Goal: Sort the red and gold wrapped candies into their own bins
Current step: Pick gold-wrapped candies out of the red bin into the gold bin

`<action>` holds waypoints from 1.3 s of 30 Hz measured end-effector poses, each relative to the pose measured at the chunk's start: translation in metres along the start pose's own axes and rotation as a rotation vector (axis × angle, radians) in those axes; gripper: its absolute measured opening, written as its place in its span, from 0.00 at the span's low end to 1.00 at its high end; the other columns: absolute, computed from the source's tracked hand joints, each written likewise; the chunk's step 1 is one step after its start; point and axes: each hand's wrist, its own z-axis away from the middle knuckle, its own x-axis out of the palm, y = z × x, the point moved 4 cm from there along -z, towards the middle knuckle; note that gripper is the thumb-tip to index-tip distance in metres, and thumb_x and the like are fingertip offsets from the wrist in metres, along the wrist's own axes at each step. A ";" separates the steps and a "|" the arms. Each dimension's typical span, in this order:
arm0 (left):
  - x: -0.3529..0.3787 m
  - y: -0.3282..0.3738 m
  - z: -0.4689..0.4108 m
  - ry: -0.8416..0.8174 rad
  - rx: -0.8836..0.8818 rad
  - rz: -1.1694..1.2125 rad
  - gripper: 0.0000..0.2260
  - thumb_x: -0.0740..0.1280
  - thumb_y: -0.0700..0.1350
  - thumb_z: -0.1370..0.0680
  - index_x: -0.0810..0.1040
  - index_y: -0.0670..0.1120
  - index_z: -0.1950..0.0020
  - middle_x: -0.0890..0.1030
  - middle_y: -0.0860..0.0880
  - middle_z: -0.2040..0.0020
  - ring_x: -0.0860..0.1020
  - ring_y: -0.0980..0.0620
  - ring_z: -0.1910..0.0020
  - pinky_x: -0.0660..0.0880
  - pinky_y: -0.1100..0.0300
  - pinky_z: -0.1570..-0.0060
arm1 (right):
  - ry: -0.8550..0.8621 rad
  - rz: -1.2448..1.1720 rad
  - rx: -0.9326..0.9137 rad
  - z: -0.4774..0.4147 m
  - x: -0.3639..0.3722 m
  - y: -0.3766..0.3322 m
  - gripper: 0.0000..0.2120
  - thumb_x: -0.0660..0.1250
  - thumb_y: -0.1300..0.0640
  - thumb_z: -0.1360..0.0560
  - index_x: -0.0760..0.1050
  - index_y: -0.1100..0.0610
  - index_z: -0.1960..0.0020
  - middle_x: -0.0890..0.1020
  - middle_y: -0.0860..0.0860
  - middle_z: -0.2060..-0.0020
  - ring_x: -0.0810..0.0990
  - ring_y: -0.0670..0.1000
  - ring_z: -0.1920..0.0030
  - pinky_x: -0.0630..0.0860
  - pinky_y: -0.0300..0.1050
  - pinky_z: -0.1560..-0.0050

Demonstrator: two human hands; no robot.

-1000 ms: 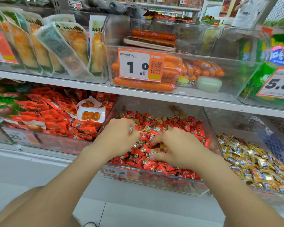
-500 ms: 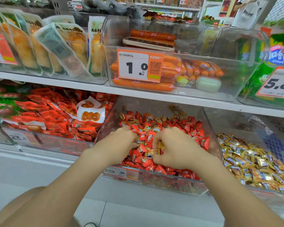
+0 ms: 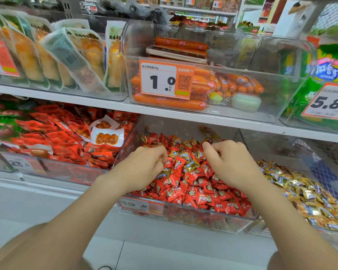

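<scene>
Where the two clear plastic bins sit side by side on the lower shelf, both hands are down in the middle bin (image 3: 193,219), whose smooth, glossy walls run from near to far. It is heaped with red candies (image 3: 203,193): small pillow-shaped packets in shiny crinkled foil with crimped ends. They lie every which way, so their long axes share no one direction. Among them, mostly in the far half of the heap, lie scattered gold candies (image 3: 191,165) of the same shape.

The left hand (image 3: 142,168) rests knuckles-up on the left side of the pile, fingers curled tight, with an edge of gold wrapper showing at the fingertips. The right hand (image 3: 230,162) lies on the far right of the heap, fingers bent and thumb tucked toward them. Its tips are sunk among the wrappers, and I cannot tell whether they pinch anything.

Just right of this bin, the neighbouring bin (image 3: 271,233) holds a loose spread of gold foil packets (image 3: 300,191). To the left, another clear bin holds flat red snack packets (image 3: 57,137).

The white shelf board (image 3: 86,98) above carries a bin of smooth orange sausages (image 3: 170,103) behind an orange price tag (image 3: 165,79). Below the bins is a plain white base (image 3: 27,201). More stocked shelving shows far behind.
</scene>
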 end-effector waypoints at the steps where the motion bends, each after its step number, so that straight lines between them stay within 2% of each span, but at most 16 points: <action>1: 0.000 -0.002 -0.002 -0.001 -0.012 -0.022 0.06 0.59 0.47 0.15 0.75 0.53 0.48 0.78 0.53 0.61 0.74 0.53 0.67 0.68 0.57 0.68 | 0.020 -0.003 -0.028 -0.001 0.001 0.000 0.28 0.58 0.44 0.16 0.66 0.55 0.71 0.69 0.50 0.81 0.67 0.51 0.78 0.70 0.49 0.69; 3: 0.003 -0.005 -0.004 -0.029 -0.042 -0.061 0.09 0.63 0.55 0.15 0.74 0.52 0.50 0.78 0.51 0.58 0.77 0.49 0.61 0.75 0.52 0.61 | 0.039 0.003 -0.078 -0.003 0.004 -0.003 0.22 0.59 0.45 0.16 0.78 0.54 0.64 0.79 0.51 0.75 0.73 0.50 0.76 0.78 0.52 0.63; 4: 0.005 -0.007 -0.004 -0.055 -0.059 -0.082 0.12 0.65 0.59 0.17 0.73 0.51 0.50 0.77 0.50 0.57 0.77 0.48 0.59 0.77 0.49 0.58 | 0.042 0.017 -0.096 -0.004 0.006 -0.005 0.17 0.61 0.47 0.16 0.83 0.51 0.55 0.83 0.50 0.70 0.73 0.47 0.75 0.81 0.51 0.57; 6: 0.007 -0.010 -0.006 -0.091 -0.087 -0.103 0.16 0.69 0.62 0.20 0.71 0.51 0.51 0.77 0.49 0.55 0.78 0.48 0.58 0.78 0.48 0.56 | 0.020 0.054 -0.125 -0.005 0.011 -0.010 0.12 0.63 0.50 0.17 0.82 0.45 0.37 0.86 0.47 0.61 0.72 0.41 0.72 0.81 0.50 0.49; 7: 0.008 -0.010 -0.006 -0.098 -0.091 -0.099 0.16 0.70 0.62 0.21 0.71 0.51 0.52 0.77 0.50 0.55 0.78 0.48 0.58 0.77 0.49 0.56 | -0.006 0.082 -0.151 -0.005 0.015 -0.012 0.14 0.63 0.51 0.17 0.80 0.43 0.34 0.85 0.46 0.62 0.72 0.41 0.72 0.80 0.49 0.51; 11: 0.011 -0.008 -0.009 -0.109 -0.082 -0.107 0.14 0.71 0.58 0.20 0.71 0.52 0.51 0.75 0.52 0.54 0.76 0.48 0.55 0.71 0.52 0.59 | -0.136 0.281 -0.195 -0.007 0.030 -0.014 0.08 0.64 0.44 0.17 0.81 0.45 0.46 0.79 0.43 0.68 0.81 0.50 0.62 0.74 0.47 0.61; 14: 0.017 -0.007 -0.011 -0.137 -0.071 -0.195 0.12 0.69 0.57 0.18 0.70 0.52 0.46 0.73 0.52 0.54 0.76 0.45 0.54 0.72 0.50 0.57 | -0.209 0.389 -0.166 -0.010 0.038 -0.010 0.22 0.66 0.28 0.24 0.79 0.47 0.53 0.81 0.47 0.62 0.83 0.56 0.55 0.75 0.49 0.60; 17: 0.024 -0.009 -0.013 -0.153 -0.074 -0.255 0.14 0.68 0.54 0.16 0.68 0.48 0.39 0.76 0.47 0.49 0.79 0.40 0.50 0.77 0.44 0.51 | -0.270 0.450 -0.136 -0.009 0.039 -0.008 0.35 0.69 0.21 0.35 0.80 0.51 0.49 0.80 0.50 0.57 0.81 0.59 0.52 0.77 0.51 0.57; 19: 0.027 -0.010 -0.015 -0.180 -0.070 -0.302 0.16 0.68 0.52 0.16 0.68 0.46 0.34 0.78 0.43 0.43 0.79 0.38 0.45 0.77 0.43 0.47 | -0.327 0.426 -0.105 -0.008 0.037 -0.007 0.37 0.75 0.22 0.40 0.79 0.51 0.46 0.76 0.48 0.59 0.80 0.58 0.51 0.78 0.51 0.56; 21: 0.028 -0.012 -0.018 -0.227 -0.075 -0.342 0.18 0.68 0.52 0.16 0.71 0.45 0.31 0.79 0.42 0.41 0.79 0.38 0.42 0.78 0.44 0.46 | -0.338 0.408 -0.124 -0.007 0.037 -0.009 0.34 0.77 0.26 0.40 0.80 0.48 0.44 0.75 0.45 0.61 0.80 0.57 0.49 0.77 0.51 0.56; 25: 0.025 -0.014 -0.019 -0.220 -0.085 -0.309 0.17 0.68 0.53 0.17 0.75 0.48 0.31 0.80 0.43 0.41 0.79 0.39 0.41 0.78 0.46 0.45 | -0.282 0.354 -0.183 -0.005 0.039 -0.017 0.21 0.73 0.34 0.31 0.83 0.44 0.43 0.81 0.45 0.60 0.81 0.55 0.49 0.76 0.48 0.56; 29: 0.024 -0.011 -0.016 -0.216 -0.093 -0.337 0.15 0.65 0.54 0.16 0.76 0.45 0.35 0.79 0.43 0.42 0.79 0.39 0.42 0.79 0.46 0.46 | -0.267 0.271 -0.188 -0.005 0.036 -0.012 0.14 0.69 0.41 0.24 0.83 0.47 0.46 0.78 0.45 0.70 0.81 0.54 0.56 0.81 0.52 0.53; 32: 0.020 -0.008 -0.013 -0.189 -0.099 -0.335 0.14 0.61 0.55 0.14 0.73 0.45 0.48 0.77 0.44 0.51 0.77 0.42 0.56 0.74 0.50 0.57 | -0.224 0.273 -0.176 -0.006 0.035 -0.008 0.21 0.65 0.39 0.20 0.76 0.56 0.59 0.74 0.50 0.74 0.76 0.54 0.67 0.79 0.52 0.61; 34: 0.014 -0.006 -0.011 -0.139 -0.098 -0.305 0.15 0.60 0.54 0.14 0.70 0.44 0.54 0.75 0.46 0.59 0.72 0.47 0.66 0.67 0.53 0.66 | -0.159 0.224 -0.169 -0.005 0.031 -0.009 0.23 0.63 0.39 0.19 0.74 0.58 0.61 0.70 0.51 0.77 0.73 0.55 0.71 0.77 0.53 0.63; 36: 0.008 -0.004 -0.010 -0.074 -0.107 -0.237 0.15 0.61 0.53 0.15 0.71 0.43 0.55 0.74 0.46 0.63 0.70 0.48 0.70 0.64 0.53 0.71 | -0.107 0.109 -0.134 -0.005 0.023 -0.012 0.25 0.63 0.41 0.19 0.71 0.60 0.63 0.65 0.50 0.77 0.65 0.53 0.74 0.71 0.51 0.67; 39: -0.003 -0.001 -0.006 0.088 -0.097 -0.082 0.11 0.62 0.56 0.18 0.77 0.49 0.48 0.79 0.48 0.66 0.75 0.48 0.72 0.70 0.52 0.71 | -0.091 -0.097 -0.037 0.000 0.011 -0.014 0.25 0.62 0.43 0.18 0.69 0.61 0.65 0.65 0.50 0.76 0.61 0.50 0.75 0.61 0.48 0.70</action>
